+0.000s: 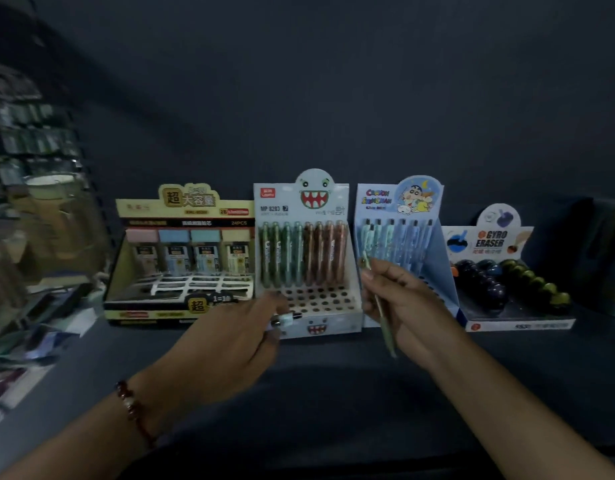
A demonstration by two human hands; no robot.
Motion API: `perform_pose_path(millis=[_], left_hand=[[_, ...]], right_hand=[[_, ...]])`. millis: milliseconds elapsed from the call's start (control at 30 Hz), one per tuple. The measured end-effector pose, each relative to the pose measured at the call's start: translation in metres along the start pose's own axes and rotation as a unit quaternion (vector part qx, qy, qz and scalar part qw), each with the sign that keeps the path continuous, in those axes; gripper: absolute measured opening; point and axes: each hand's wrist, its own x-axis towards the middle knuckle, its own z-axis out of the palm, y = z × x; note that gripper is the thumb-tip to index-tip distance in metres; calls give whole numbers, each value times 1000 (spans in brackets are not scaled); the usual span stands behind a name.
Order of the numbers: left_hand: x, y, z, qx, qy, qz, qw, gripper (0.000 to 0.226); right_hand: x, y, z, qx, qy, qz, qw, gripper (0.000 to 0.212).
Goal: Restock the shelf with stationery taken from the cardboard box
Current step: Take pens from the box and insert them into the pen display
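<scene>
We pinched a green pen in our right hand and gripped another pen in our left hand before the monster rack, risking a missed hole in the dimness.

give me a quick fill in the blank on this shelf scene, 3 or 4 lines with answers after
1. The shelf holds ____ display boxes in a row.
2. The right hand holds a pale green ____.
3. The monster-face box holds green pens on its left and ____ pens on its right.
4. The box farthest right is labelled GYRO ____.

Missing words: four; pen; brown; ERASER
</scene>
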Motion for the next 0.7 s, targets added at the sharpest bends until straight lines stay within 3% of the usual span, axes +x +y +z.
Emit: perform_pose_path(millis=[167,267,400,533,700], left_hand=[[-19,-24,8,80,54,2,995,36],[-17,-26,4,71,84,-30,993,43],[-21,-31,4,33,112,-45,992,40],[-21,-36,-2,-20,160,-112,981,45],[-21,-39,-4,-38,182,-131,974,36]], right_hand=[[20,-17,39,-18,-16,-30,999,62],[31,-23,62,-43,-16,-73,996,40],[46,-18,85,-175,26,-167,970,23],[56,3,96,-267,36,-207,941,19],[67,19,102,-306,52,-208,928,19]])
